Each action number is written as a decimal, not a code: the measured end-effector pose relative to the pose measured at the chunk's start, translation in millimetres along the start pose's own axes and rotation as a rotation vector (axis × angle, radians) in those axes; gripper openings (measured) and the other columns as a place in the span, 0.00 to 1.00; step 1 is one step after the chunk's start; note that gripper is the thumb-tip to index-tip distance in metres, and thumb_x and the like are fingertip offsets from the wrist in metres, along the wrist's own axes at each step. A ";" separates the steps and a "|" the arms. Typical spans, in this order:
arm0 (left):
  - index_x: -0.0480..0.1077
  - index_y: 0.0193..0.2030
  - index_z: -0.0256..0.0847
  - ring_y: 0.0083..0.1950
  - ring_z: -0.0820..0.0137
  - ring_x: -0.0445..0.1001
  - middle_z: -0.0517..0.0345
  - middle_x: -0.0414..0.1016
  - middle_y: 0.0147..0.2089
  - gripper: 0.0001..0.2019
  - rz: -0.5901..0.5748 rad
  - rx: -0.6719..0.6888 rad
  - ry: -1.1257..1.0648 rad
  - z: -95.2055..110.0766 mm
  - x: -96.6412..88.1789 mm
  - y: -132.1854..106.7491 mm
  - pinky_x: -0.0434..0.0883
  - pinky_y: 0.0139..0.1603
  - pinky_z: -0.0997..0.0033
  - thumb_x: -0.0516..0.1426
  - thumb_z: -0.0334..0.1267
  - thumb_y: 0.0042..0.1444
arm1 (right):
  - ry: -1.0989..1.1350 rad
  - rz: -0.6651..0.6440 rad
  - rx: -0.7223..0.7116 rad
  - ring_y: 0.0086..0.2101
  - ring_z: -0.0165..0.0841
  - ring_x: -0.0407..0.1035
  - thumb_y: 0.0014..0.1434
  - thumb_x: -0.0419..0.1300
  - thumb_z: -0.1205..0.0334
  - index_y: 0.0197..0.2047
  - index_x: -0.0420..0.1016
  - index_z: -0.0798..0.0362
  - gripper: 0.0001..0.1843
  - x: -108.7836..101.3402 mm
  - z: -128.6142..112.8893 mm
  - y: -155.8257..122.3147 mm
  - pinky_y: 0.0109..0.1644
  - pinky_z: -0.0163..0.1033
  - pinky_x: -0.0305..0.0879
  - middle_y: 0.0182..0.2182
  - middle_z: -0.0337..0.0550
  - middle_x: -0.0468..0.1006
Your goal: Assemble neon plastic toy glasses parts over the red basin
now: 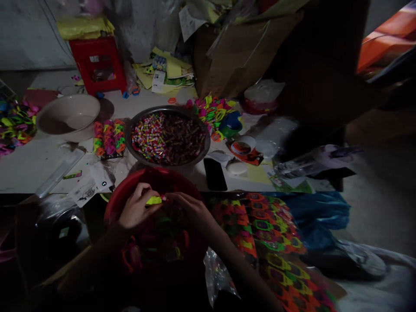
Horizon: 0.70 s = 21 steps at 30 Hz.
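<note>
My left hand (pixel 136 209) is closed around a bright yellow plastic toy watch (pixel 154 200), held over a red basin (pixel 112 207). Close against its right end, the fingers of my right hand (pixel 192 209) pinch a tiny red-and-white piece (pixel 163 197), too small to name for certain. Inside the basin, colourful plastic toy watches (pixel 131 253) lie in deep shadow. Just beyond it stands a metal bowl (pixel 130 149) filled with small wrapped pieces, multicoloured on the left and brownish on the right.
A black phone (pixel 215 174) lies right of the basin. Packed toy watches (pixel 263 225) spread at the lower right. Behind are a pale bowl (pixel 68 115), three bagged rolls (pixel 109 138), a loose watch pile (pixel 212 110), a red stool (pixel 97 65) and a cardboard box (pixel 237 56).
</note>
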<state>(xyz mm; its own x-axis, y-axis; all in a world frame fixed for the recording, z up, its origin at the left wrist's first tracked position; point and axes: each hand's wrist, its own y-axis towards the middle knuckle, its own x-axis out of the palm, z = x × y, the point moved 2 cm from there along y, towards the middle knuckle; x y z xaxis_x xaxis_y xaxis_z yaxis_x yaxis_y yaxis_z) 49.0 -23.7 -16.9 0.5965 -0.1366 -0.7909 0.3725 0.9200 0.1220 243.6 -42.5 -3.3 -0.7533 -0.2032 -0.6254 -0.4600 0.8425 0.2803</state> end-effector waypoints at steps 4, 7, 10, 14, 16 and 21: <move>0.73 0.45 0.44 0.42 0.72 0.71 0.57 0.68 0.43 0.10 0.153 0.246 0.192 1.4 -1.6 -1.1 0.69 0.44 0.75 0.52 0.43 0.63 | -0.052 0.003 -0.024 0.44 0.36 0.74 0.57 0.48 0.81 0.58 0.67 0.52 0.28 5.7 -0.5 -0.4 0.45 0.39 0.72 0.47 0.49 0.77; 0.72 0.46 0.44 0.39 0.72 0.71 0.58 0.70 0.39 0.11 0.275 0.434 0.347 3.5 -4.1 -1.0 0.68 0.42 0.74 0.49 0.38 0.66 | -0.085 -0.064 -0.023 0.41 0.35 0.75 0.58 0.50 0.80 0.57 0.67 0.52 0.27 8.8 1.2 -0.4 0.41 0.36 0.71 0.43 0.48 0.78; 0.72 0.48 0.47 0.38 0.72 0.70 0.59 0.72 0.38 0.12 0.303 0.526 0.440 2.1 -3.7 -0.8 0.65 0.41 0.73 0.48 0.34 0.66 | -0.097 -0.161 -0.023 0.38 0.34 0.75 0.58 0.52 0.79 0.56 0.68 0.54 0.24 8.8 4.0 -0.7 0.39 0.34 0.69 0.40 0.47 0.78; 0.74 0.44 0.47 0.37 0.70 0.70 0.57 0.74 0.39 0.13 0.234 0.518 0.469 -7.0 5.5 -3.1 0.62 0.40 0.70 0.49 0.32 0.65 | -0.103 -0.288 0.063 0.36 0.33 0.75 0.59 0.55 0.75 0.53 0.71 0.55 0.19 11.5 10.8 0.1 0.37 0.31 0.66 0.39 0.47 0.79; 0.73 0.46 0.46 0.39 0.69 0.72 0.56 0.75 0.42 0.11 0.088 0.479 0.442 -11.4 11.4 -4.1 0.64 0.42 0.69 0.51 0.33 0.63 | -0.091 -0.372 0.152 0.36 0.32 0.75 0.60 0.55 0.74 0.51 0.73 0.55 0.17 14.8 16.7 1.7 0.36 0.31 0.65 0.39 0.47 0.80; 0.66 0.57 0.45 0.50 0.67 0.73 0.55 0.73 0.54 0.20 -0.384 0.323 0.119 -15.1 2.5 -2.2 0.67 0.50 0.70 0.57 0.45 0.59 | 0.002 -0.692 0.218 0.26 0.29 0.71 0.54 0.59 0.72 0.32 0.78 0.55 0.07 -2.3 37.8 6.1 0.29 0.31 0.62 0.28 0.41 0.80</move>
<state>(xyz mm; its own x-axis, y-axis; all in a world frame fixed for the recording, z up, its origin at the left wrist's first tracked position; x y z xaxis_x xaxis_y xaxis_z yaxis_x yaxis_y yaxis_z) 38.9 -20.5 -28.1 0.2954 -0.3824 -0.8755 0.7606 0.6487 -0.0267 260.3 -18.1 -27.6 -0.3243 -0.7265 -0.6058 -0.7275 0.6009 -0.3312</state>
